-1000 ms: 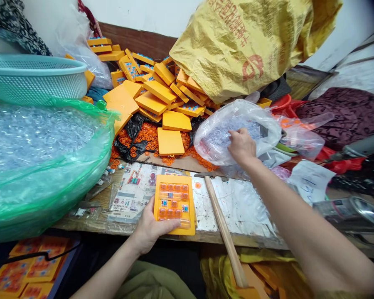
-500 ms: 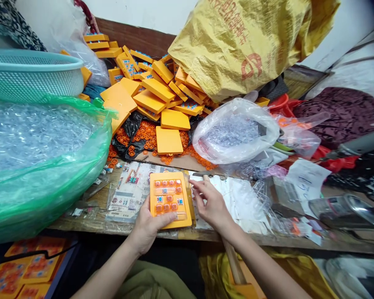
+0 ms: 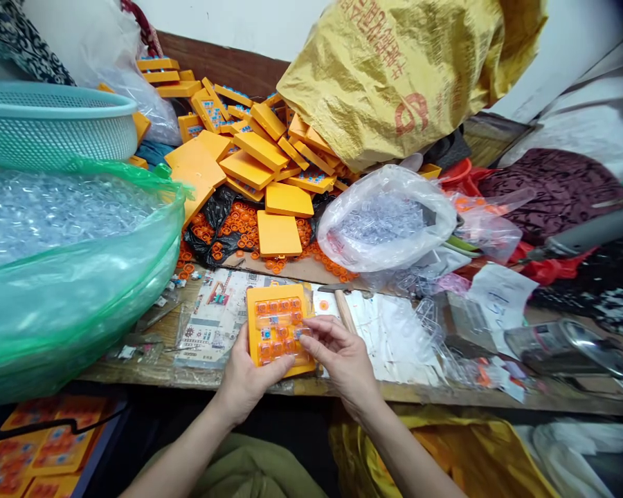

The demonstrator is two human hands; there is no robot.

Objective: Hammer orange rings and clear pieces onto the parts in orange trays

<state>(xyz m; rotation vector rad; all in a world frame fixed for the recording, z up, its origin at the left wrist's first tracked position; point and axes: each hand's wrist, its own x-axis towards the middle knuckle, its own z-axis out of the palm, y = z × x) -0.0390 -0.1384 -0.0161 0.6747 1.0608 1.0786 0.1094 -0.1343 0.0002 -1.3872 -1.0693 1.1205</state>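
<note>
My left hand (image 3: 252, 377) grips a flat orange plastic panel (image 3: 259, 294) by its lower left, thumb lying over the front. Rows of clear orange button caps fill most of the panel's openings, with small blue-and-white parts showing in a few. At the panel's right side, my right hand (image 3: 337, 353) has its thumb and fingertips brought together over an opening. Whatever is between those fingertips is too small to make out. Under the panel lies a printed sheet (image 3: 208, 332). Just beyond my right hand, a wooden handle (image 3: 345, 311) rests on white sheets (image 3: 389, 339).
Stacked orange panels (image 3: 259, 149) lie at the back, above loose orange caps (image 3: 246, 228). A green bag (image 3: 83, 297) of clear pieces bulges at left below a blue basket (image 3: 57, 117). A white bag (image 3: 337, 242) of clear pieces and a glass jar (image 3: 545, 346) stand right.
My right hand has moved left from beside the panel onto its right side, its fingers coming together there. My left hand still holds the panel in about the same place.
</note>
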